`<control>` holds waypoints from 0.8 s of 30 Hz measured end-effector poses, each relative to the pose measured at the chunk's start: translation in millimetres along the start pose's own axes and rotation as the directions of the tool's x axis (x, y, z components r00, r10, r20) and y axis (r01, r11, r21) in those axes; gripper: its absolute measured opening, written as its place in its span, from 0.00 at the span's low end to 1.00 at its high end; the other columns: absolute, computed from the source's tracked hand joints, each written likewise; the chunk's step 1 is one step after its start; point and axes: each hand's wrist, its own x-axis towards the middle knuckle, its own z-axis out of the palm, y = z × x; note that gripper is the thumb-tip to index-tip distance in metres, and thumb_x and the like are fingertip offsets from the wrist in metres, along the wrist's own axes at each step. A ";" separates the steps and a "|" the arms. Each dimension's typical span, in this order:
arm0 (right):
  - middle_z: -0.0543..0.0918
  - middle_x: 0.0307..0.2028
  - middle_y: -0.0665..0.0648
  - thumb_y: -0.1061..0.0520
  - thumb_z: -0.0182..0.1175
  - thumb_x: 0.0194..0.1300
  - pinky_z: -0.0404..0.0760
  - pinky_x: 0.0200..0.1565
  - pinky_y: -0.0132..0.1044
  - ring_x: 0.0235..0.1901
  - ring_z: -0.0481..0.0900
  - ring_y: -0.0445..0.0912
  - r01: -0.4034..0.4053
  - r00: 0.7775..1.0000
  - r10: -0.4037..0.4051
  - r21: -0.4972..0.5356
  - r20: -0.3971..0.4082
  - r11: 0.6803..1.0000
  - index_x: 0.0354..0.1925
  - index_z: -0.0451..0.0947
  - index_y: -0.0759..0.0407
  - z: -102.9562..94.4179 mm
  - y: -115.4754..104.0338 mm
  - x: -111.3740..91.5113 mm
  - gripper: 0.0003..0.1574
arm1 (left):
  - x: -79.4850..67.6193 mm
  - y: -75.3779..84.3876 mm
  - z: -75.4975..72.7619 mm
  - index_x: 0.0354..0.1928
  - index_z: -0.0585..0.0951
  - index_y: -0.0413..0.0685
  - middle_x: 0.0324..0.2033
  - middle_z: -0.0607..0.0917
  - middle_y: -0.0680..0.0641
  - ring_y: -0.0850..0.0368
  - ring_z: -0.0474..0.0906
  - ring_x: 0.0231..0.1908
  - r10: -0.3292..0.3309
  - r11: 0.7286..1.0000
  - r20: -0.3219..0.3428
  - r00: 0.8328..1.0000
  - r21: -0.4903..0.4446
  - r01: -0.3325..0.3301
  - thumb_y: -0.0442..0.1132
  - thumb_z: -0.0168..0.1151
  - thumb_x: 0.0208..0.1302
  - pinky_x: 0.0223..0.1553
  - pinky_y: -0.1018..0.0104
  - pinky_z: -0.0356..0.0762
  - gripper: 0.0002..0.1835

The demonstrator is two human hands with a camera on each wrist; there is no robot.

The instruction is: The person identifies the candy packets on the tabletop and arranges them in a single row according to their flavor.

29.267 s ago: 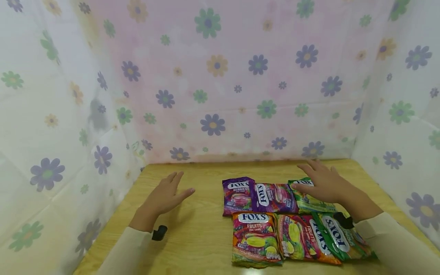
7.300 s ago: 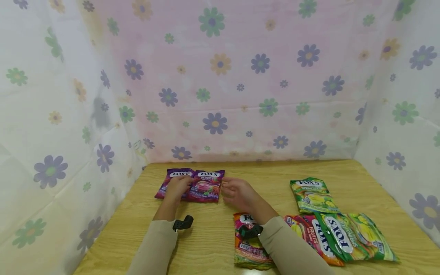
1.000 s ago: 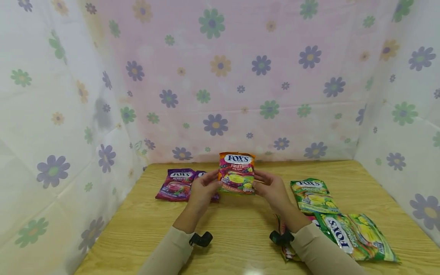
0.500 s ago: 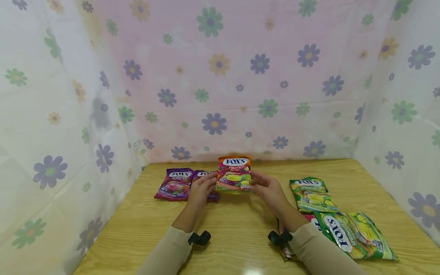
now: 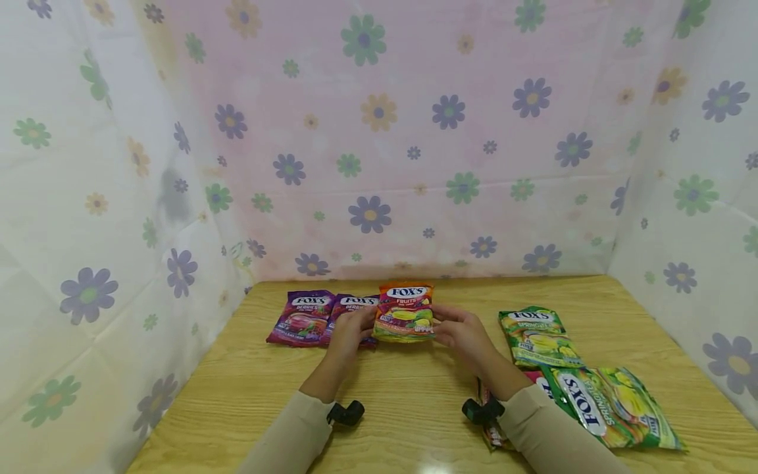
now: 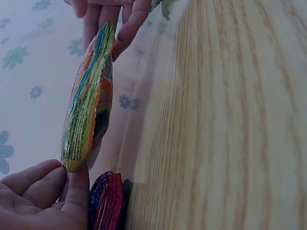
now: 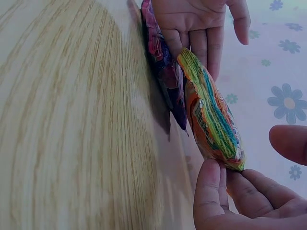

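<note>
Between my left hand (image 5: 346, 339) and right hand (image 5: 466, 337): fruit bag (image 5: 404, 317), lower than half a second ago; contact with table (image 5: 403, 401) unclear. Both hands pinch its sides, fingers closed. I judge it a setting-down, beside the purple bag (image 5: 348, 306) behind my left hand.

Fruits bag (image 5: 405, 314) apparently lower now
</note>
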 end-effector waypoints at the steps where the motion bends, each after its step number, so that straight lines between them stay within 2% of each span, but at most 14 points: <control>1: 0.66 0.75 0.68 0.67 0.49 0.75 0.82 0.61 0.42 0.71 0.70 0.60 0.000 1.000 0.000 -0.007 0.010 1.000 0.76 0.63 0.67 -0.5 0.4 0.0 0.34 | 0.1 -0.4 0.1 0.65 0.78 0.31 0.62 0.81 0.32 0.39 0.79 0.62 0.000 1.000 -0.001 1.000 0.012 0.000 0.49 0.50 0.80 0.63 0.52 0.80 0.28; 7: 0.62 0.78 0.67 0.66 0.49 0.75 0.76 0.67 0.54 0.72 0.68 0.60 -0.032 0.999 0.032 -0.014 0.043 0.999 0.78 0.60 0.66 -2.1 2.5 1.2 0.35 | -0.6 -2.0 -0.5 0.65 0.77 0.30 0.65 0.79 0.32 0.38 0.77 0.66 -0.021 0.999 0.003 1.000 0.043 0.021 0.49 0.48 0.80 0.67 0.47 0.76 0.28; 11: 0.62 0.78 0.66 0.65 0.49 0.74 0.75 0.67 0.55 0.72 0.68 0.60 -0.059 0.997 0.059 -0.008 0.040 0.998 0.78 0.60 0.65 -2.4 3.3 2.8 0.36 | -0.5 -3.0 -0.2 0.65 0.77 0.30 0.65 0.79 0.32 0.38 0.77 0.66 -0.032 0.998 0.000 0.999 0.053 0.032 0.49 0.48 0.80 0.67 0.46 0.76 0.28; 17: 0.60 0.79 0.66 0.65 0.49 0.73 0.72 0.70 0.58 0.76 0.63 0.61 -0.078 0.996 0.079 -0.010 0.043 0.997 0.78 0.60 0.66 -2.2 3.2 2.9 0.37 | 1.2 -4.2 0.3 0.65 0.77 0.30 0.64 0.80 0.33 0.39 0.78 0.65 -0.036 0.995 -0.005 0.999 0.088 0.037 0.52 0.50 0.80 0.66 0.47 0.77 0.30; 24: 0.61 0.78 0.68 0.64 0.50 0.73 0.72 0.70 0.58 0.72 0.67 0.64 -0.111 0.993 0.112 -0.020 0.025 0.994 0.76 0.61 0.68 -1.6 3.5 1.5 0.35 | 2.4 -5.2 0.2 0.64 0.77 0.28 0.62 0.81 0.31 0.37 0.79 0.63 -0.029 0.991 0.002 1.000 0.128 0.028 0.50 0.50 0.80 0.65 0.47 0.78 0.30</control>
